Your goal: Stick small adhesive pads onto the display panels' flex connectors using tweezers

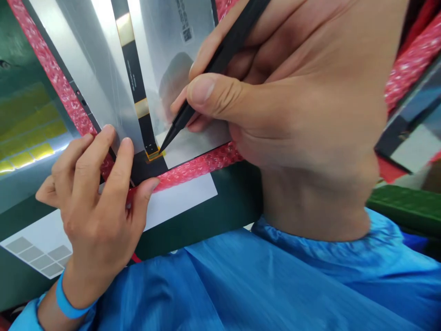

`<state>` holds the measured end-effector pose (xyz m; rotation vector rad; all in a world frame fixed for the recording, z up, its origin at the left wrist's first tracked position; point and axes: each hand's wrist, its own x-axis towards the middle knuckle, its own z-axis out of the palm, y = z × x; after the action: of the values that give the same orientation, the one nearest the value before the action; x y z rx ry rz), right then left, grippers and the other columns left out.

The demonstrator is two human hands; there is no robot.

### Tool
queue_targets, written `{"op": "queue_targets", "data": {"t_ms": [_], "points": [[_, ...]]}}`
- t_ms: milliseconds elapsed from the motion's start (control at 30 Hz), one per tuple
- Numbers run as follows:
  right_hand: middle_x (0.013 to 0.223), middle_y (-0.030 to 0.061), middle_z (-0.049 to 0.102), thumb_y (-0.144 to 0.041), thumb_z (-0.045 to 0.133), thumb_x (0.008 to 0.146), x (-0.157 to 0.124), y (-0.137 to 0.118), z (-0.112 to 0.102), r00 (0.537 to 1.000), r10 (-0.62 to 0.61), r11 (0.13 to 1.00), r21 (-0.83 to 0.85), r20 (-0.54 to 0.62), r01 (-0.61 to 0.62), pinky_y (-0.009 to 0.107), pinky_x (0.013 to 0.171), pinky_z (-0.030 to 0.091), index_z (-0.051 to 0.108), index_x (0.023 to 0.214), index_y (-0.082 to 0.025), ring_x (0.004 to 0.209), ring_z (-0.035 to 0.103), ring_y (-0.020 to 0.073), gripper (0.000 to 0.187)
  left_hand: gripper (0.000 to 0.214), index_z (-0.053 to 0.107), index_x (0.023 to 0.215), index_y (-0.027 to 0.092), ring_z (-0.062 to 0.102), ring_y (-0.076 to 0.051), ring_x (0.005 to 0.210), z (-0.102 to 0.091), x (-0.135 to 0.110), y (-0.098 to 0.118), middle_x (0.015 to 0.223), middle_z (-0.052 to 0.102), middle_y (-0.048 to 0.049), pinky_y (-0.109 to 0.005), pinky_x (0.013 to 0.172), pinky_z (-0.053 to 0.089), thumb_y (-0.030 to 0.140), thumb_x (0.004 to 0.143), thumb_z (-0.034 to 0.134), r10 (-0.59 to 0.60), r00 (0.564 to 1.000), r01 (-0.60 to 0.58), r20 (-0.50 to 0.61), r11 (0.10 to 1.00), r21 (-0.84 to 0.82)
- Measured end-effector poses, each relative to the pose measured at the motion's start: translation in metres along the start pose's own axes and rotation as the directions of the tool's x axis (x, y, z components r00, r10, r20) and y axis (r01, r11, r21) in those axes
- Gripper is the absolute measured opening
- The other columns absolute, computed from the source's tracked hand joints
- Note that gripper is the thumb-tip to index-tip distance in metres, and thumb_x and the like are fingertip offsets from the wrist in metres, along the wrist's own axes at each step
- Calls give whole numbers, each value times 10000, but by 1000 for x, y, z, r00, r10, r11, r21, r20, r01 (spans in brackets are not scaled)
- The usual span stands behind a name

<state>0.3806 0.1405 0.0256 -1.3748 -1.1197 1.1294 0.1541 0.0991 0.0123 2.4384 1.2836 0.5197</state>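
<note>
My right hand (292,92) is closed around black tweezers (213,69), thumb and fingers pinching them. Their pointed tip touches the gold end of a dark flex cable (147,131), at a small yellow tape piece. The cable runs down the back of a flat silver display panel (93,64), between two shiny strips. A printed code label (186,35) shows higher on the panel. My left hand (99,197) rests with fingers spread on the panel's lower left corner, its thumb at the pink bubble wrap (200,164) under the panel. Whether the tweezers' arms are pressed together is not visible.
A green work surface (206,207) carries a white sheet with grey squares (41,257). Clear film with yellow tape pieces (37,119) lies at the left. Another panel (416,138) with pink bubble wrap is at the right, above a green edge (406,202).
</note>
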Motion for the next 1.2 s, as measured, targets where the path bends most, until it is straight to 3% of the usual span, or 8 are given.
{"op": "queue_targets", "data": {"t_ms": [100, 233, 333, 433, 567, 833, 1033, 1200], "points": [[623, -6, 679, -25, 755, 804, 1, 0, 0, 1000, 9, 1000, -4, -2, -9, 364, 512, 546, 660, 585, -310, 587, 655, 201, 372, 554, 607, 1530, 287, 546, -393, 1505, 0, 0, 0, 1620, 602, -105, -666, 1274, 414, 388, 1012, 774, 7, 1000, -7, -4, 1000, -3], [622, -11, 669, -42, 738, 819, 2, 0, 0, 1000, 14, 1000, -20, 13, -14, 361, 527, 550, 653, 581, -321, 599, 667, 204, 377, 563, 608, 1549, 298, 539, -394, 1514, 0, 1, 0, 1628, 595, -83, -646, 1291, 403, 399, 1017, 763, -8, 1000, 8, -5, 1000, -21], [626, -10, 666, -107, 791, 831, 0, 0, 0, 1000, 21, 999, -47, 15, -20, 372, 535, 548, 656, 616, -313, 608, 666, 219, 327, 549, 614, 1554, 325, 553, -405, 1499, 1, 1, -1, 1630, 597, -52, -646, 1284, 406, 432, 1029, 735, -10, 1000, 10, -13, 999, -36], [687, 7, 695, -210, 840, 890, -3, -1, 0, 999, 48, 998, -46, -11, -48, 386, 581, 572, 667, 643, -286, 663, 680, 233, 311, 559, 629, 1538, 280, 554, -421, 1493, 1, 1, 0, 1624, 601, -89, -663, 1280, 405, 439, 1015, 748, -3, 1000, 3, -8, 999, -33], [715, 15, 702, -423, 794, 1015, -5, -1, 0, 997, 72, 993, -90, -27, -75, 396, 608, 579, 664, 661, -282, 654, 659, 225, 403, 564, 606, 1553, 309, 538, -404, 1513, 0, 1, 1, 1645, 580, -79, -659, 1296, 395, 425, 1019, 745, -21, 1000, 21, 16, 999, -28], [742, 27, 707, -526, 889, 922, -3, -2, 1, 997, 48, 989, -137, -57, -56, 405, 592, 564, 644, 640, -282, 634, 649, 233, 446, 554, 613, 1549, 333, 533, -416, 1514, -2, 1, 1, 1651, 573, -58, -661, 1300, 379, 446, 1021, 738, -57, 998, 58, 39, 998, -34], [657, -1, 668, -554, 867, 931, -1, -5, 3, 999, 5, 977, -212, -35, -12, 389, 556, 542, 606, 619, -307, 616, 654, 224, 476, 484, 696, 1440, 259, 621, -446, 1414, 1, -2, 3, 1521, 674, -139, -687, 1146, 455, 374, 979, 784, 40, 998, -37, -53, 998, 54], [703, -24, 673, -457, 883, 899, -4, -7, 3, 998, 14, 960, -277, -55, -29, 404, 598, 568, 572, 631, -325, 694, 687, 242, 431, 426, 674, 1463, 316, 592, -429, 1452, -3, -3, 14, 1579, 633, -119, -712, 1104, 421, 312, 1037, 692, 19, 998, -29, 59, 982, 187]]}}
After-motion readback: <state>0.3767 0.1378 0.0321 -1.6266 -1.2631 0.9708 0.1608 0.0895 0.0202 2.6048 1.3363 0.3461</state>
